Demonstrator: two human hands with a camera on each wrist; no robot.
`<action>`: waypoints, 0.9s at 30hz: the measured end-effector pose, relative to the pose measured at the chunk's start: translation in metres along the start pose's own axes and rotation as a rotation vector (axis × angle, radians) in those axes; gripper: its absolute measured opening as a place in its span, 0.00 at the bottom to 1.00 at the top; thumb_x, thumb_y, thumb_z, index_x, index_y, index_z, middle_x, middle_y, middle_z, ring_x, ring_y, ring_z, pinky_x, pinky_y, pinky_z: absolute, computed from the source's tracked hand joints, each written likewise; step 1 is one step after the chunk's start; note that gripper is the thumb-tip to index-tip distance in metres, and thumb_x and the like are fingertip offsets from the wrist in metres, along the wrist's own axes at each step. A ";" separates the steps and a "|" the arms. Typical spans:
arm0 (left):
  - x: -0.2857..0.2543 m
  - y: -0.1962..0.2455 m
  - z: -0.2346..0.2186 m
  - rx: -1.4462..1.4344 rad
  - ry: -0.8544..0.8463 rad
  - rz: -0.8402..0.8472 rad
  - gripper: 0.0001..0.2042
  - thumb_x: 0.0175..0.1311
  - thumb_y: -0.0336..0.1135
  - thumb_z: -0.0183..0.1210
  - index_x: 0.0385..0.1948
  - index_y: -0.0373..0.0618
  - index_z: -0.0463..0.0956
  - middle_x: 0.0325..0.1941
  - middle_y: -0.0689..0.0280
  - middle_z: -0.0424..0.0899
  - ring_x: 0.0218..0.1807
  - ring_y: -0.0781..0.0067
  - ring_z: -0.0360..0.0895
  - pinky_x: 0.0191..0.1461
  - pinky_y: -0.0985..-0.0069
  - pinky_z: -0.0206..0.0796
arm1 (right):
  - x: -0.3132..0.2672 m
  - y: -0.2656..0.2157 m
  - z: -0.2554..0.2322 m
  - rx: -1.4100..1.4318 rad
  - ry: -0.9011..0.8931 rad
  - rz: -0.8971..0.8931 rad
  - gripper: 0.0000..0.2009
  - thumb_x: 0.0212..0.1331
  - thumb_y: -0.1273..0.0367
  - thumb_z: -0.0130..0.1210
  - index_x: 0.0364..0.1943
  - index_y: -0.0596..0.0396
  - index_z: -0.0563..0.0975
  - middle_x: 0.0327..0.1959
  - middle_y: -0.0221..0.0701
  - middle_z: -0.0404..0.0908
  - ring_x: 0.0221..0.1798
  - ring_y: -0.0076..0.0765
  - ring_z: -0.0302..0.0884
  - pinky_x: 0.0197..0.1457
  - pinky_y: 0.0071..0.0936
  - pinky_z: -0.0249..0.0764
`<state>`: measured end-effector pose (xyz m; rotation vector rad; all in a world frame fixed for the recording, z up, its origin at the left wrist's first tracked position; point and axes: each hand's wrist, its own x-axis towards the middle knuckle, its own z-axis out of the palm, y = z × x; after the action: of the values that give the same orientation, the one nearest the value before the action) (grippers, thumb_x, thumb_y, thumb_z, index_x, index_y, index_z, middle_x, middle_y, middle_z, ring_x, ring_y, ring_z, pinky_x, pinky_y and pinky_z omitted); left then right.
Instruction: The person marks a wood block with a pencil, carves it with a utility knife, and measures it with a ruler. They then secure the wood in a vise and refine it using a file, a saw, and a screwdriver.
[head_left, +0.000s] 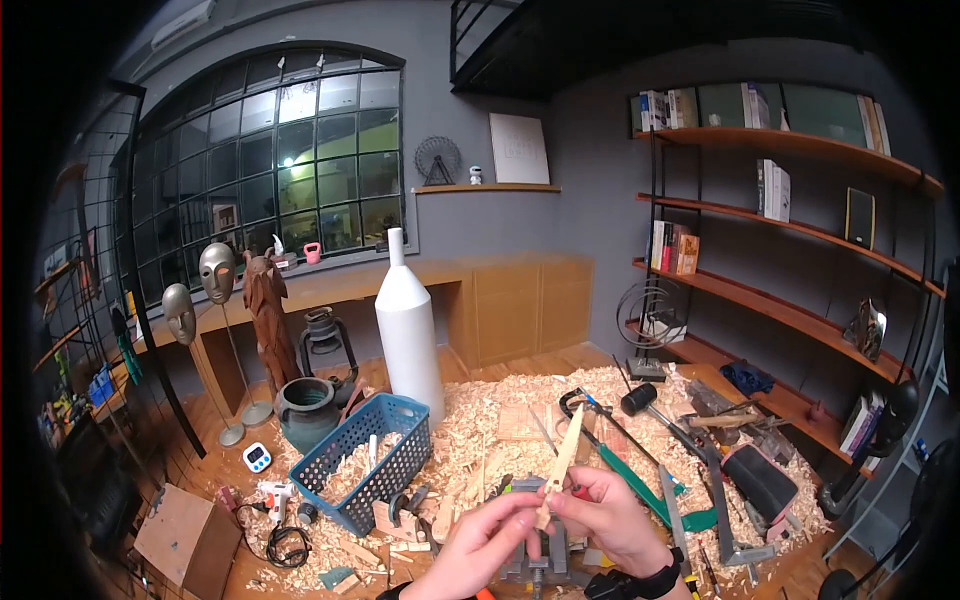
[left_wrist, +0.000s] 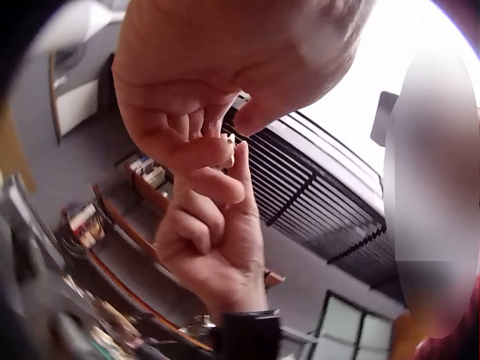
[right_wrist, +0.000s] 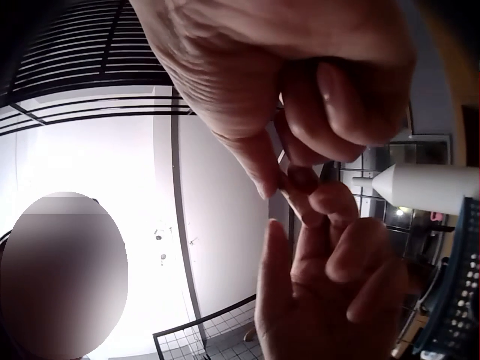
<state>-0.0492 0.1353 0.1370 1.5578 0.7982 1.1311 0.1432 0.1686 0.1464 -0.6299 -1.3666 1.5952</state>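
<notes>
A slim pale wooden piece point(head_left: 569, 447), pointed at its upper end, stands tilted above the bench in the head view. The right hand point(head_left: 612, 515) pinches it near its lower part between thumb and fingers. Close beside it, the left hand point(head_left: 487, 545) has its fingertips at the piece's lower end. In the left wrist view the left hand point(left_wrist: 225, 67) and the right hand point(left_wrist: 214, 247) meet at a small pale end of the wood point(left_wrist: 230, 150). The right wrist view shows the right hand point(right_wrist: 300, 82) above the left hand point(right_wrist: 322, 292), the wood mostly hidden by fingers.
Wood shavings point(head_left: 480, 400) cover much of the bench. A blue basket point(head_left: 350, 470) stands left, with a white bottle point(head_left: 408, 340) behind it. A glue gun point(head_left: 275, 497) lies nearer the front left. A green saw point(head_left: 640, 490), a mallet point(head_left: 638, 400) and a metal square point(head_left: 722, 500) lie right.
</notes>
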 end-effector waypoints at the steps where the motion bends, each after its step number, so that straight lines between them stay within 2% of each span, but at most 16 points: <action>1: 0.001 -0.003 0.000 0.004 -0.005 -0.013 0.16 0.78 0.39 0.45 0.54 0.36 0.71 0.39 0.64 0.81 0.34 0.80 0.79 0.32 0.86 0.66 | 0.001 0.000 0.001 -0.027 0.042 -0.042 0.10 0.65 0.70 0.61 0.46 0.62 0.79 0.33 0.22 0.82 0.29 0.09 0.70 0.30 0.12 0.62; 3: 0.004 -0.011 -0.001 0.233 0.047 0.132 0.15 0.78 0.38 0.46 0.54 0.35 0.73 0.35 0.66 0.82 0.30 0.81 0.78 0.31 0.87 0.66 | 0.001 -0.003 0.003 -0.017 0.031 -0.009 0.13 0.65 0.70 0.61 0.49 0.62 0.78 0.32 0.19 0.78 0.30 0.10 0.68 0.34 0.13 0.65; 5: 0.007 -0.011 -0.003 0.208 0.078 0.083 0.15 0.78 0.37 0.46 0.53 0.35 0.74 0.32 0.66 0.82 0.27 0.81 0.77 0.30 0.87 0.65 | 0.003 -0.001 0.004 -0.101 0.005 -0.034 0.16 0.64 0.70 0.62 0.53 0.63 0.76 0.28 0.15 0.71 0.30 0.09 0.65 0.33 0.12 0.63; 6: 0.007 -0.008 -0.005 0.075 0.083 0.001 0.15 0.78 0.37 0.46 0.52 0.35 0.75 0.33 0.65 0.82 0.27 0.81 0.77 0.28 0.87 0.64 | 0.001 -0.007 0.007 -0.095 0.059 -0.032 0.17 0.66 0.70 0.60 0.56 0.63 0.75 0.24 0.13 0.64 0.26 0.09 0.60 0.29 0.12 0.56; 7: 0.009 0.000 -0.006 -0.059 0.089 -0.077 0.15 0.78 0.37 0.46 0.52 0.34 0.75 0.34 0.64 0.82 0.27 0.81 0.77 0.27 0.86 0.63 | 0.002 -0.010 0.004 -0.092 0.058 -0.030 0.17 0.66 0.70 0.60 0.56 0.63 0.75 0.24 0.13 0.64 0.26 0.09 0.60 0.29 0.12 0.56; 9: 0.010 0.001 -0.008 -0.138 0.098 -0.092 0.15 0.78 0.37 0.45 0.52 0.34 0.74 0.34 0.62 0.82 0.27 0.79 0.77 0.26 0.86 0.62 | 0.000 -0.014 -0.006 0.155 0.112 -0.029 0.13 0.68 0.71 0.55 0.54 0.62 0.75 0.22 0.15 0.62 0.21 0.11 0.52 0.24 0.15 0.47; 10: 0.010 -0.001 -0.009 -0.160 0.079 -0.088 0.16 0.79 0.38 0.44 0.53 0.34 0.73 0.35 0.61 0.82 0.27 0.78 0.77 0.26 0.86 0.62 | 0.001 -0.012 -0.011 0.079 0.148 -0.059 0.12 0.72 0.69 0.50 0.52 0.63 0.76 0.20 0.16 0.61 0.20 0.13 0.50 0.24 0.16 0.46; 13: 0.011 -0.005 -0.010 -0.250 0.032 -0.090 0.18 0.79 0.40 0.42 0.56 0.34 0.71 0.37 0.60 0.81 0.27 0.76 0.77 0.26 0.85 0.62 | 0.001 -0.012 -0.016 -0.084 0.208 -0.073 0.12 0.73 0.68 0.50 0.48 0.64 0.77 0.19 0.17 0.61 0.20 0.13 0.50 0.24 0.17 0.46; 14: 0.011 -0.006 -0.010 -0.317 0.001 -0.093 0.18 0.79 0.40 0.41 0.57 0.34 0.69 0.37 0.59 0.80 0.27 0.75 0.76 0.26 0.85 0.61 | 0.001 -0.010 -0.018 -0.083 0.209 -0.070 0.12 0.73 0.68 0.50 0.48 0.64 0.77 0.19 0.17 0.61 0.20 0.13 0.50 0.24 0.17 0.46; 16: 0.010 -0.004 -0.010 -0.351 -0.021 -0.108 0.19 0.79 0.41 0.40 0.57 0.34 0.69 0.37 0.58 0.80 0.27 0.75 0.76 0.26 0.84 0.61 | 0.002 -0.006 -0.021 -0.067 0.216 -0.090 0.12 0.71 0.66 0.53 0.42 0.63 0.82 0.20 0.15 0.68 0.19 0.09 0.53 0.22 0.14 0.45; 17: 0.009 -0.003 -0.010 -0.385 -0.039 -0.123 0.19 0.79 0.42 0.40 0.57 0.34 0.68 0.38 0.58 0.79 0.27 0.75 0.76 0.26 0.84 0.60 | 0.001 -0.003 -0.024 -0.064 0.211 -0.088 0.12 0.71 0.66 0.53 0.42 0.63 0.82 0.20 0.15 0.68 0.19 0.09 0.53 0.22 0.14 0.45; 20: 0.008 0.000 -0.009 -0.370 -0.032 -0.116 0.19 0.80 0.42 0.40 0.57 0.34 0.68 0.37 0.57 0.79 0.27 0.75 0.76 0.25 0.84 0.59 | 0.000 -0.005 -0.024 0.017 0.299 -0.106 0.11 0.69 0.68 0.57 0.34 0.62 0.83 0.18 0.13 0.66 0.19 0.08 0.52 0.22 0.15 0.45; 22: 0.009 0.000 -0.008 -0.367 -0.030 -0.116 0.19 0.80 0.42 0.40 0.57 0.34 0.68 0.37 0.57 0.79 0.27 0.75 0.76 0.25 0.84 0.59 | -0.001 -0.018 -0.016 -0.175 0.345 -0.051 0.13 0.68 0.66 0.59 0.28 0.61 0.83 0.16 0.13 0.67 0.18 0.08 0.53 0.21 0.16 0.46; 23: 0.009 0.000 -0.008 -0.363 -0.030 -0.115 0.19 0.80 0.42 0.39 0.57 0.34 0.68 0.37 0.57 0.79 0.27 0.75 0.76 0.25 0.84 0.59 | 0.000 -0.017 -0.013 -0.174 0.345 -0.050 0.13 0.68 0.66 0.59 0.28 0.61 0.83 0.16 0.13 0.67 0.18 0.08 0.53 0.21 0.16 0.46; 25: 0.009 0.001 -0.007 -0.364 -0.033 -0.116 0.19 0.80 0.41 0.39 0.56 0.34 0.68 0.37 0.57 0.79 0.27 0.75 0.76 0.25 0.84 0.59 | 0.003 -0.013 -0.010 -0.400 0.430 -0.205 0.13 0.67 0.65 0.60 0.28 0.60 0.84 0.16 0.13 0.68 0.19 0.07 0.56 0.22 0.14 0.48; 27: 0.008 0.002 -0.006 -0.365 -0.037 -0.116 0.19 0.80 0.41 0.39 0.56 0.35 0.68 0.37 0.57 0.78 0.27 0.75 0.76 0.25 0.84 0.59 | 0.000 -0.014 -0.015 -0.455 0.414 -0.173 0.11 0.66 0.66 0.61 0.31 0.61 0.84 0.17 0.13 0.68 0.21 0.06 0.57 0.23 0.14 0.48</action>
<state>-0.0524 0.1446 0.1416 1.2101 0.6091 1.0899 0.1604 0.1754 0.1555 -1.0186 -1.4226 0.9481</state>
